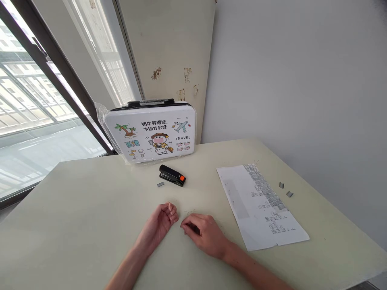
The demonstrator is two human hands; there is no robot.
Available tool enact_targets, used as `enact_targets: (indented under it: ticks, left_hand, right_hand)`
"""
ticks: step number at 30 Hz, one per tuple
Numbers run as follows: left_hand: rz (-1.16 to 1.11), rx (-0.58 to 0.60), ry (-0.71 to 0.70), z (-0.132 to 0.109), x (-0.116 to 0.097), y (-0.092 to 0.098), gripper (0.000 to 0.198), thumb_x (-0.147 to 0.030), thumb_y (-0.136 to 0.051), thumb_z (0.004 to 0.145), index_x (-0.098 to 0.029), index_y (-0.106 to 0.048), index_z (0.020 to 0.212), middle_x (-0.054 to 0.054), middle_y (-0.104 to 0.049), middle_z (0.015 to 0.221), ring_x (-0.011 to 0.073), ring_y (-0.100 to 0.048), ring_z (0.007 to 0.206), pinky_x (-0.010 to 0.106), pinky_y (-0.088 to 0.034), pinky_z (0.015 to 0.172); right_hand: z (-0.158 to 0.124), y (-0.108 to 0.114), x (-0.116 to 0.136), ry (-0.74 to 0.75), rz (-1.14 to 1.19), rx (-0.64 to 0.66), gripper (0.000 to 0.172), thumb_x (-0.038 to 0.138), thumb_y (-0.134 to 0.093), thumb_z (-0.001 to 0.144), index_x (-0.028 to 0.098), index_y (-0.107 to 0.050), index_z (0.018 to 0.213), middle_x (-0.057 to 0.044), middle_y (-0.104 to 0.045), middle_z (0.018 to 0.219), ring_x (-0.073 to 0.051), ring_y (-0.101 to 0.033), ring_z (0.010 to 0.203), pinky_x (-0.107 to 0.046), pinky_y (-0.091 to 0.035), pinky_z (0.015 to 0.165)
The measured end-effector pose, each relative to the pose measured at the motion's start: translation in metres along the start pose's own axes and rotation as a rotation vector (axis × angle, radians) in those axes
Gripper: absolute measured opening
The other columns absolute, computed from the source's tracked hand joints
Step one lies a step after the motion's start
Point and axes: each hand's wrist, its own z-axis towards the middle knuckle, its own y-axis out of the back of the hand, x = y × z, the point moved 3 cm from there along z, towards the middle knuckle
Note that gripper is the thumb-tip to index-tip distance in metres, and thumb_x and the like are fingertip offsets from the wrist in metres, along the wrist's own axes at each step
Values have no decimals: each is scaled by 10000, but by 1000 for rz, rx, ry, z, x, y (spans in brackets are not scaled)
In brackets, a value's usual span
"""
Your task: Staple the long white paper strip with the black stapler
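Note:
My left hand (163,221) rests on the table with the palm turned up and the fingers loosely curled in; I see nothing in it. To its right, my right hand (207,233) is palm down with thumb and fingers pinched together near the tabletop. Whatever may be between those fingertips is too small to make out. Tiny thin bits (190,211) lie just beyond the right fingertips. Farther back lies a black stapler (172,175) with an orange mark, and beside it a short strip of staples (160,184).
A printed sheet of paper (238,217) lies on the right, with rows of grey staple-like strips (263,185) along its far edge. Two grey staple strips (281,185) sit beyond it. A white cartoon case (136,121) in plastic stands at the back of the table (75,225).

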Motion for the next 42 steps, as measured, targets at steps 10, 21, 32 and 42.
enact_targets:
  ticks: [10,21,32,42]
  left_hand:
    - [-9,12,2,2,2,5,189,-160,-674,867,-151,-610,689,2,-485,725,125,-434,629,270,-468,639]
    - [-6,-12,-1,-2,1,2,190,-156,-696,864,-147,-611,695,5,-487,731,120,-429,626,263,-450,625]
    - [-5,14,-1,1,3,5,196,-167,-696,878,-143,-620,699,5,-489,741,120,-436,644,263,-459,633]
    - [42,17,-15,2,3,5,204,-204,-704,886,-149,-613,712,4,-482,751,123,-425,651,264,-442,637]
  right_hand:
    - [-3,14,2,24,-31,45,194,293,-527,1031,252,-716,1039,-10,-742,892,-154,-661,736,-275,-522,682]
    - [-65,179,-93,-201,-718,-309,480,558,-390,1050,363,-544,1461,-25,-508,1583,-307,-468,1468,-529,-493,1144]
    - [-88,186,-142,-197,-923,-113,631,561,-377,1061,392,-223,1650,48,-178,1734,-271,-157,1604,-560,-217,1303]
    - [-89,128,-92,-105,-936,-42,672,511,-400,1073,375,-121,1669,30,-117,1746,-277,-117,1613,-573,-203,1304]
